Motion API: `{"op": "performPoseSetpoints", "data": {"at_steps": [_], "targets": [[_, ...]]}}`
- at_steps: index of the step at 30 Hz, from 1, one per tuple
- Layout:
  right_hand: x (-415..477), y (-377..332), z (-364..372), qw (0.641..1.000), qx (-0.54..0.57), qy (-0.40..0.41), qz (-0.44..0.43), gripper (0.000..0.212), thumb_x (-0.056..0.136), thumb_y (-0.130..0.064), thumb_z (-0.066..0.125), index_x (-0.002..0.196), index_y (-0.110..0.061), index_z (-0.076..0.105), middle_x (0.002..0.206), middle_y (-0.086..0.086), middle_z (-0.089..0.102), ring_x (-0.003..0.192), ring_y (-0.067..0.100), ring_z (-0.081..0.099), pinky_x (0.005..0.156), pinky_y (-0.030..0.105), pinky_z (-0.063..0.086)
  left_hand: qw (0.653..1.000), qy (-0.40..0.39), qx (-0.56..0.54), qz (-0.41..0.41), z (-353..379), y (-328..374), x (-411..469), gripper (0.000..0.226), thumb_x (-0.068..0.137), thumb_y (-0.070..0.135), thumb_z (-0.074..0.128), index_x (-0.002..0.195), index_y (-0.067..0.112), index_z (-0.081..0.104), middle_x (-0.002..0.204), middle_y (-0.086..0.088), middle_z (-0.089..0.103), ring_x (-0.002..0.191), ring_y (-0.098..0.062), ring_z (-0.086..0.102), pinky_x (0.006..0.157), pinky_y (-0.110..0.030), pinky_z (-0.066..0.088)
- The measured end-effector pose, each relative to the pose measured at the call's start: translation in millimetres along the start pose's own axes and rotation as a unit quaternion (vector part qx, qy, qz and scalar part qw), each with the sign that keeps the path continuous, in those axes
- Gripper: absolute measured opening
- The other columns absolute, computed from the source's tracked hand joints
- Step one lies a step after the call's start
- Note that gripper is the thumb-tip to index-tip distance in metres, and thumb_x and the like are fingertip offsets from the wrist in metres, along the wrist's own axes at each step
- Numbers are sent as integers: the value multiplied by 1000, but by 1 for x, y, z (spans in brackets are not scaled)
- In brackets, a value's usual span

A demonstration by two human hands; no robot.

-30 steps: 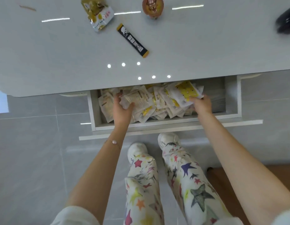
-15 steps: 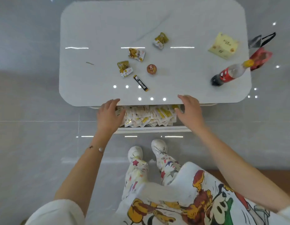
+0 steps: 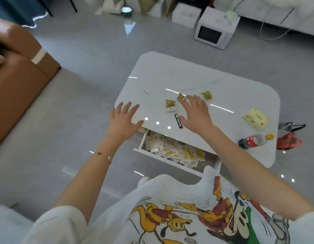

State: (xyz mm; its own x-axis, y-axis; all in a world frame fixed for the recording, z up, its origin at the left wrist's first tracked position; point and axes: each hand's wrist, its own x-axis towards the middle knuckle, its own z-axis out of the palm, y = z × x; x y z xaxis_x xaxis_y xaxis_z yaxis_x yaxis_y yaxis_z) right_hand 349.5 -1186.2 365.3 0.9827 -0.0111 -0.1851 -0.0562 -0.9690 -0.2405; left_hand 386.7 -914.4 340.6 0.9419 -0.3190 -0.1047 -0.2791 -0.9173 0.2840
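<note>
Right hand [image 3: 195,113], spread wide and empty, over glossy white table [image 3: 170,74]; yellow foil snack packet [image 3: 170,106] left of its fingers, black stick sachet [image 3: 178,121] at its thumb. Left hand [image 3: 124,118] open, empty. Risk: a hasty sweep may skid both off the slick top.

The upper and left stretches of the table [image 3: 214,80] lie bare, so a hand can pass there. At mid-frame, small snack packets [image 3: 170,106] and a black stick sachet [image 3: 178,121] crowd close around the right hand [image 3: 195,115]. Toward the right edge, a yellow box [image 3: 255,118] and a bottle [image 3: 254,140] lying on its side block the way. Below the tabletop, the open drawer [image 3: 143,140] is packed with sachets.
</note>
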Motion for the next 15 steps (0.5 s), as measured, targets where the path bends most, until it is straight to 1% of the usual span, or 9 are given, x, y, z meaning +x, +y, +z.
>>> {"op": "performPoseSetpoints", "data": {"at_steps": [3,5,9,12,15], "targets": [[24,-51,-12,996,-24,5,-84,62,92,-36,53,148,-26,29,154,8,26,145,32,13,115,46,14,998,33,7,-59,-24,-39,-27,65,91,57,48,148,32,30,157,-4,27,146,-34,15,118,-51,9],[37,-94,-15,990,-38,2,-139,62,92,-36,53,149,-25,28,155,8,26,145,32,14,115,46,13,992,61,4,-109,-38,-70,-49,66,90,59,47,148,33,32,156,-4,28,146,-33,16,118,-50,8],[57,-190,-8,971,-60,-7,-229,62,92,-36,53,148,-25,30,154,8,27,144,32,16,115,45,15,976,101,-1,-193,-62,-133,-96,66,89,57,52,147,31,34,156,-4,29,146,-32,15,118,-51,6],[69,-277,4,954,-61,-18,-294,61,90,-35,55,147,-26,32,152,7,30,142,29,20,112,41,19,958,129,-4,-257,-82,-192,-136,71,84,64,44,147,32,35,156,-4,31,146,-33,16,117,-52,8],[76,-362,20,936,-66,-28,-346,61,90,-35,56,146,-26,32,151,7,31,140,29,23,110,40,21,939,148,1,-309,-99,-252,-180,67,89,56,53,148,33,32,157,-3,28,147,-32,13,118,-51,6]]}}
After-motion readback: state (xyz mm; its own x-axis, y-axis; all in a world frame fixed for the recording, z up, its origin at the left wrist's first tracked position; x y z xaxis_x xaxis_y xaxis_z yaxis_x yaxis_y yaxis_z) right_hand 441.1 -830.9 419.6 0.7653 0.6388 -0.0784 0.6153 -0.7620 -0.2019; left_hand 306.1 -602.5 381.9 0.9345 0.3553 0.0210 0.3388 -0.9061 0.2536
